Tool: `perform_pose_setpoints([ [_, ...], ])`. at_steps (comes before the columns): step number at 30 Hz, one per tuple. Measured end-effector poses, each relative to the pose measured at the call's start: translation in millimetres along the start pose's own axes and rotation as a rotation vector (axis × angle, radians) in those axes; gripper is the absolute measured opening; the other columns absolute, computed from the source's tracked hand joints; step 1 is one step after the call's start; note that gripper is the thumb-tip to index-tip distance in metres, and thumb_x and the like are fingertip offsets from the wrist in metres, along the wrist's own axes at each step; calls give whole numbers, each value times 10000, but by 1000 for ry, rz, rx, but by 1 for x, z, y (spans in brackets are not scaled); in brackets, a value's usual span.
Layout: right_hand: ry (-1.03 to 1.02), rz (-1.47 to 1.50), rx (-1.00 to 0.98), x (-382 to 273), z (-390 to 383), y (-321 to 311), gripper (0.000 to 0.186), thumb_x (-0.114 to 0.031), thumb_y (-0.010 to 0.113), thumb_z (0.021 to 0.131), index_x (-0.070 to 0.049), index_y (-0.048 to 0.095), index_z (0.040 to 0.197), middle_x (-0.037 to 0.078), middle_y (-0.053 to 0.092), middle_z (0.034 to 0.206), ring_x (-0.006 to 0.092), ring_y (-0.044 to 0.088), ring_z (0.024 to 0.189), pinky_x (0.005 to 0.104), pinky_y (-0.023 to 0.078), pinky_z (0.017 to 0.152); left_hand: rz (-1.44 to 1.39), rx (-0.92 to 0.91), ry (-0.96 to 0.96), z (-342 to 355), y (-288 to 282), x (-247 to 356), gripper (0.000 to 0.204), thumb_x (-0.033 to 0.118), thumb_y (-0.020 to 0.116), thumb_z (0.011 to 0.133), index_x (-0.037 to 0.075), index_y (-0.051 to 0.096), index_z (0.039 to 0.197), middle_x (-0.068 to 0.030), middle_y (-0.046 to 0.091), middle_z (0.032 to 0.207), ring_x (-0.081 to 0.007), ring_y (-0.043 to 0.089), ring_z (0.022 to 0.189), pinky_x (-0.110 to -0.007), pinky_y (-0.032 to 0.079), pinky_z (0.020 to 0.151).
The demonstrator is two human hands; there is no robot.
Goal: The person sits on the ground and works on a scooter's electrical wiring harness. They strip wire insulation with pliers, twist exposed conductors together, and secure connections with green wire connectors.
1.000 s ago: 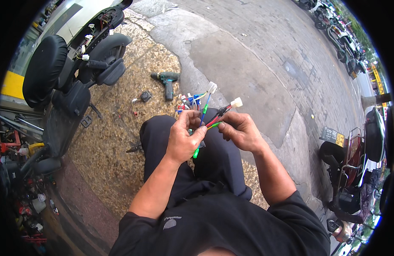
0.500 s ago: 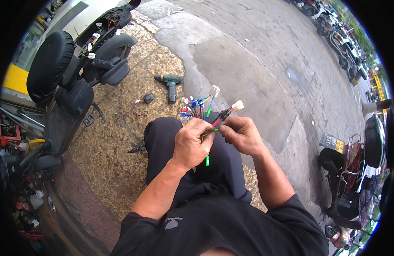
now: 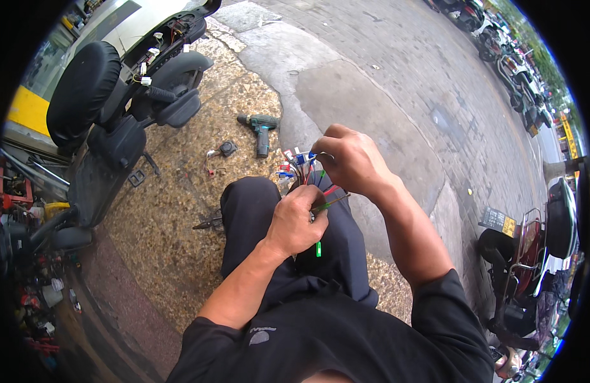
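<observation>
My left hand (image 3: 298, 220) grips a bundle of coloured wires (image 3: 332, 190) above my knees, with a green sleeve (image 3: 318, 249) dangling below it. At the top of the bundle are blue, red and white connectors (image 3: 300, 159). My right hand (image 3: 351, 159) is raised above and right of the left, its thumb and index finger pinched on a connector end of the wires, partly hidden behind the fingers.
A cordless drill (image 3: 263, 137), a small black part with leads (image 3: 228, 149) and pliers (image 3: 209, 223) lie on the pebbled ground (image 3: 161, 255). A dismantled black scooter (image 3: 106, 159) stands at the left; parked scooters (image 3: 518, 268) line the right side, with more along the upper right.
My right hand has risen from beside my left hand to the connectors at the top of the bundle, covering the white ones. My left hand has shifted slightly right and down, still gripping the wires.
</observation>
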State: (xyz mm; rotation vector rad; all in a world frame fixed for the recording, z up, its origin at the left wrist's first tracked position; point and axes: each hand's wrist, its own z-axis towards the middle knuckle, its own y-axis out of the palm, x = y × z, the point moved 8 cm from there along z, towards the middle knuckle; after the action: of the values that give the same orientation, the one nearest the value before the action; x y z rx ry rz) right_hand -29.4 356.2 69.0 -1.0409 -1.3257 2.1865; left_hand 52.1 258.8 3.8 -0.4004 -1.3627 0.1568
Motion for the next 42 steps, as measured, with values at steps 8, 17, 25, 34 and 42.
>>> perform_pose_setpoints([
  [8, -13, -262, -168, 8, 10, 27, 84, -47, 626, 744, -35, 636, 827, 158, 640, 845, 378, 663, 797, 486, 530, 692, -9, -23, -25, -2, -4, -2, 124, 57, 690, 771, 4, 610, 849, -158, 654, 859, -350, 647, 808, -423, 517, 735],
  [17, 293, 241, 86, 44, -16, 2, 136, -14, 730, 813, -14, 645, 918, 138, 684, 783, 232, 668, 681, 336, 523, 656, -5, -50, -84, -1, -9, -4, 135, 77, 714, 776, 17, 621, 851, -138, 652, 871, -336, 650, 818, -404, 520, 739],
  [25, 519, 1000, 279, 50, -49, -11, 97, -15, 718, 889, 15, 628, 868, 46, 654, 728, 103, 611, 664, 271, 507, 605, 25, 208, 252, 15, -38, 41, 236, 41, 752, 757, -3, 632, 956, -158, 637, 990, -325, 640, 876, -400, 523, 777],
  [34, 240, 1107, 208, 10, -40, -32, 54, -12, 709, 906, 4, 659, 894, 7, 657, 797, 79, 606, 771, 255, 512, 677, -452, -54, 90, 57, -7, 44, 160, 18, 671, 929, 9, 619, 1080, -64, 686, 944, -104, 654, 794, -251, 540, 716],
  [42, 381, 1110, 262, 7, -36, -24, 148, -82, 722, 893, -3, 621, 820, 3, 609, 711, 64, 546, 664, 257, 451, 579, -877, -86, -68, 46, -9, 30, 43, -13, 618, 946, 24, 600, 933, -10, 652, 812, -59, 585, 682, -230, 483, 602],
])
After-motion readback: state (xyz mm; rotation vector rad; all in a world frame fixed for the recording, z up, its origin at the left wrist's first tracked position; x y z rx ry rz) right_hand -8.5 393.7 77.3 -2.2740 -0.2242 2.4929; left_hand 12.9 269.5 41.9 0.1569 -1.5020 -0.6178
